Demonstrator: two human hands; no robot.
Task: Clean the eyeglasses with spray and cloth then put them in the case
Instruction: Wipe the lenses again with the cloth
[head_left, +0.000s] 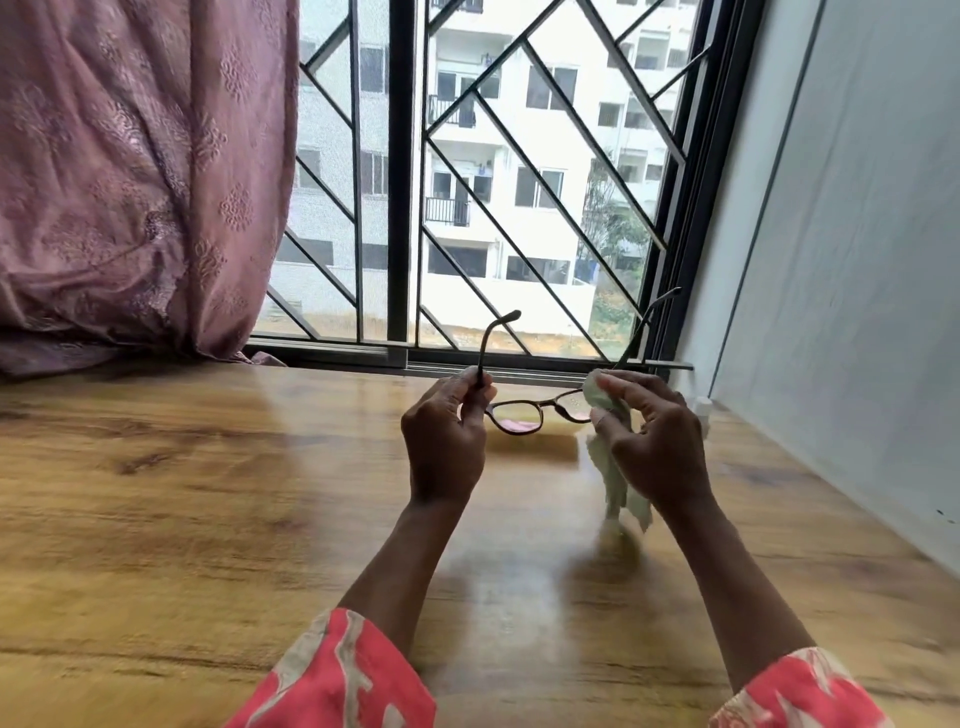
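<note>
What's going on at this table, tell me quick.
A person is cleaning a pair of eyeglasses held above a wooden table by a window. The left hand pinches the frame near one hinge, temples open and pointing away. The right hand presses a pale green cloth round the other lens. A small white bottle stands behind the right hand. No case shows.

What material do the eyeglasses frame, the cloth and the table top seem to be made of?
The dark brown round-rimmed eyeglasses look like glossy plastic, possibly tortoiseshell acetate, with thin temples; metal cannot be excluded. The pale green cloth looks like soft thin fabric, probably microfibre: it hangs limp and creased. The brown table top shows printed-looking wood grain with a shiny reflection, so likely laminate or varnished wood.
</note>
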